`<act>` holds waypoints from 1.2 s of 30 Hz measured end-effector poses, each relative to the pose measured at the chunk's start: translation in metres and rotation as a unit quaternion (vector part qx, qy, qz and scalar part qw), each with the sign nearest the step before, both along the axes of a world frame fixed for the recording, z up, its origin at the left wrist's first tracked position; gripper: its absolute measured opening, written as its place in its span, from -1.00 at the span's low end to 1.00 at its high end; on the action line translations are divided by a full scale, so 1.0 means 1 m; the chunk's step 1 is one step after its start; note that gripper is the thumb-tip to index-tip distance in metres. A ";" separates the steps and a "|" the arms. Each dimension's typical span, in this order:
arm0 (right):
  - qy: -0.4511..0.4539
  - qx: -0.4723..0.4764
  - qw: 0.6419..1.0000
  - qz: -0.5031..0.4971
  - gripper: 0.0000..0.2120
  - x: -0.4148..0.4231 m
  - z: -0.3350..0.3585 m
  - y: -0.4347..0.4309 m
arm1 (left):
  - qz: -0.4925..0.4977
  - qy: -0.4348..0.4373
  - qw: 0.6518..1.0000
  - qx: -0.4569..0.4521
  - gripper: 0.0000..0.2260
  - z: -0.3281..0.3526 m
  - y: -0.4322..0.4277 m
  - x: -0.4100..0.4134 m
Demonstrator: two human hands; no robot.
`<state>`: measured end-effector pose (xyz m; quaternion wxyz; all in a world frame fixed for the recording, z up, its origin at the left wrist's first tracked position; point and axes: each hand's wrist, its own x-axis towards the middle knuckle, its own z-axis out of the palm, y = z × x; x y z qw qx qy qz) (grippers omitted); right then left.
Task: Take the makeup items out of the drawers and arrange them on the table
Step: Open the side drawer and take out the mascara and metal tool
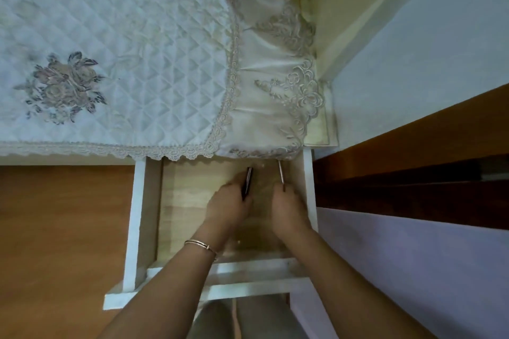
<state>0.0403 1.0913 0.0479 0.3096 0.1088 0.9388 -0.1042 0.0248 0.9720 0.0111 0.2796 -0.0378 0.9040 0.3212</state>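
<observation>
L hand (227,205): fingers curl round the near end of 1 dark tube (248,175), the far end pointing at the table. R hand (289,209): fingertips pinched tight on the near tip of 1 thin silvery stick (281,172). The 2 items lie side by side, apart, inside 1 open white drawer (137,215) w/ a pale wood-grain bottom. Can't tell if they're lifted off it. Any labels too blurred to read. 1 thin bracelet (199,244) on L wrist. Beyond the drawer, 1 quilted white cloth (124,36) w/ lace trim covers the table and bears 1 embroidered flower bunch (64,85). Brown floor (55,228) to the L.
</observation>
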 end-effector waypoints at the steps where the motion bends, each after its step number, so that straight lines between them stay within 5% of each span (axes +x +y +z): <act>1: 0.008 0.017 1.000 0.015 -0.64 -0.005 -0.004 -0.002 | 0.006 0.003 1.000 -0.011 -0.65 0.003 -0.011 0.004; 4: 0.002 0.043 0.999 0.018 -0.53 -0.016 -0.017 -0.005 | 0.032 0.007 0.999 -0.030 -0.90 0.011 -0.039 0.015; 13: 0.023 0.025 0.999 0.009 -0.54 -0.005 -0.024 -0.013 | 0.077 0.046 0.996 -0.010 -0.86 0.032 -0.076 0.043; 21: 0.077 -0.259 0.960 0.072 -0.82 0.007 0.047 -0.054 | 0.161 0.136 0.977 0.024 -0.92 0.089 -0.114 0.041; 28: 0.153 -0.392 0.906 -0.029 -0.75 -0.099 0.094 -0.119 | 0.262 0.245 0.933 0.017 -0.79 0.134 -0.161 -0.046; 36: 0.143 -0.379 0.913 -0.048 -0.58 -0.207 0.082 -0.178 | 0.313 0.227 0.921 -0.050 -0.80 0.120 -0.212 -0.142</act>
